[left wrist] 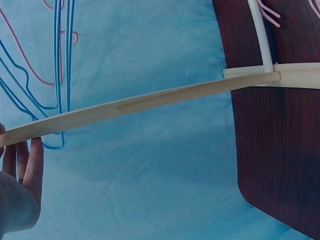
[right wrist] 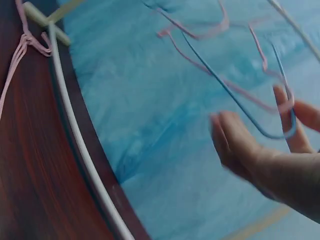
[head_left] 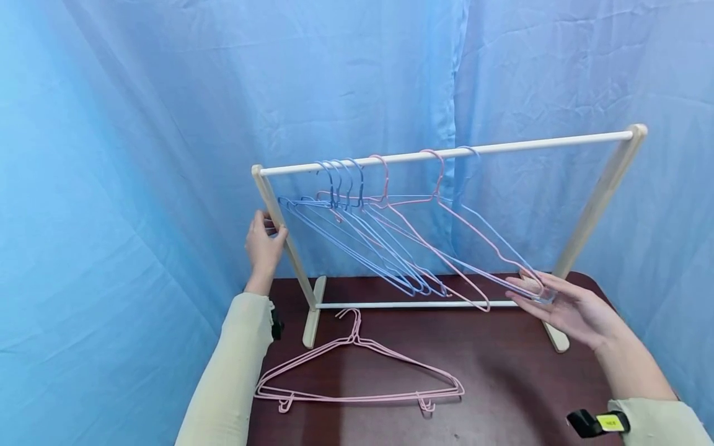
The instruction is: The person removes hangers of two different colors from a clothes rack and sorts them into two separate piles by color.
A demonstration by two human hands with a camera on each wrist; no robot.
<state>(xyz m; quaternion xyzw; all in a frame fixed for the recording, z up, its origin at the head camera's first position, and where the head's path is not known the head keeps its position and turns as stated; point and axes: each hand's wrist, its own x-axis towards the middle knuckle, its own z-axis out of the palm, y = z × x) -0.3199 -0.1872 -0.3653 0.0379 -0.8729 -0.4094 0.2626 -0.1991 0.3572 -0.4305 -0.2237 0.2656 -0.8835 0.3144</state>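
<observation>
A white-barred clothes rack (head_left: 535, 145) with wooden side posts stands on the table. My left hand (head_left: 264, 244) holds its left post (left wrist: 117, 107) near the top, with fingers and thumb on opposite sides. Off to the right, my right hand (head_left: 580, 313) has its fingers spread about the lower right corners of a pink hanger (head_left: 478, 232) and a blue hanger (head_left: 489, 226). In the right wrist view, those corners lie between the fingers and thumb. Both hangers hang by their hooks from the top bar. More blue hangers (head_left: 385, 272) and another pink hanger (head_left: 432, 248) hang further left.
Pink hangers (head_left: 354, 341) lie stacked on the dark brown table (head_left: 502, 384), in front of the rack. A white lower bar (head_left: 390, 305) joins the rack's wooden feet. Blue curtains (head_left: 223, 111) surround the back and sides.
</observation>
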